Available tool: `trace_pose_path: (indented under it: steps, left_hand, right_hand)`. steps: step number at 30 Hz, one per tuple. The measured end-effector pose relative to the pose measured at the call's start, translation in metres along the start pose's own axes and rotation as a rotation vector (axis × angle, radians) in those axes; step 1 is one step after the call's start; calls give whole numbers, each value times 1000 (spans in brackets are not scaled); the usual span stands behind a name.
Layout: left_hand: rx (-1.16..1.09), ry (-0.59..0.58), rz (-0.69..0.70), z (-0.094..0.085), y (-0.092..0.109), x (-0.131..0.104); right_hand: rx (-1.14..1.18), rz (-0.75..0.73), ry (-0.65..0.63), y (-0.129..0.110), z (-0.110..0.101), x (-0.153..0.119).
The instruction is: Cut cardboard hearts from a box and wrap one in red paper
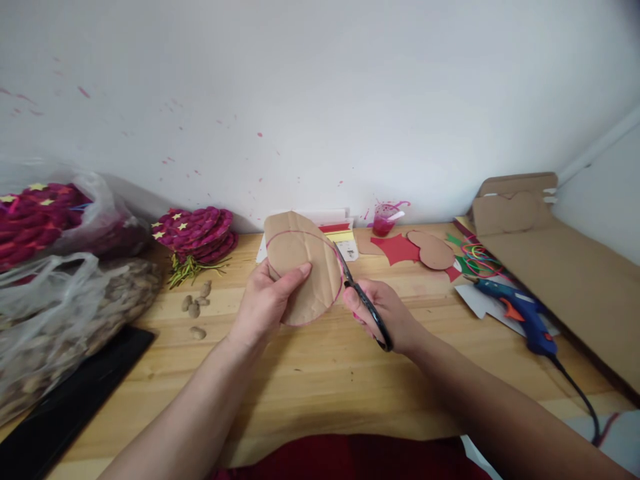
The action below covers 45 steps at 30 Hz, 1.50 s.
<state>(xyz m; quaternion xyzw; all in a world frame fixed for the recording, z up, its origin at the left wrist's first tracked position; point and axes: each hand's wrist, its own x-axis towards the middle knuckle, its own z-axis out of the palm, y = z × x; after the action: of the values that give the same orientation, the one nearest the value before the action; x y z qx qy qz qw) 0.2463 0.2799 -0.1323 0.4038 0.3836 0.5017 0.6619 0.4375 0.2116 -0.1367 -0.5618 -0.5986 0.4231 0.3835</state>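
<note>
One cardboard piece: we hold it above the table, a pink curve drawn on it.
Left hand: we grip its lower left, thumb on top.
Right hand: we grip scissors, blades at its right edge.
Glue gun: lying at our right.

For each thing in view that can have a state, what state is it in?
Cardboard: partly cut along a drawn curve, in the left hand.
Scissors: in the right hand, at the cardboard's edge; how far open is unclear.
Cup: upright, uncovered, red inside.
Glue gun: lying down, corded; on or off cannot be told.
Loose peanuts: in their shells.
</note>
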Motion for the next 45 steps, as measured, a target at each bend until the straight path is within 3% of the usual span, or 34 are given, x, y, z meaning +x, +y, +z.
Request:
trace_pose_path:
  steps: [21, 45]
  left_hand:
    - [3, 4, -13, 0, 6, 1]
    - [4, -50, -34, -8, 14, 6]
  right_hand:
    - [-17, -32, 43, 6, 2, -3]
    - [-22, 4, -25, -5, -7, -2]
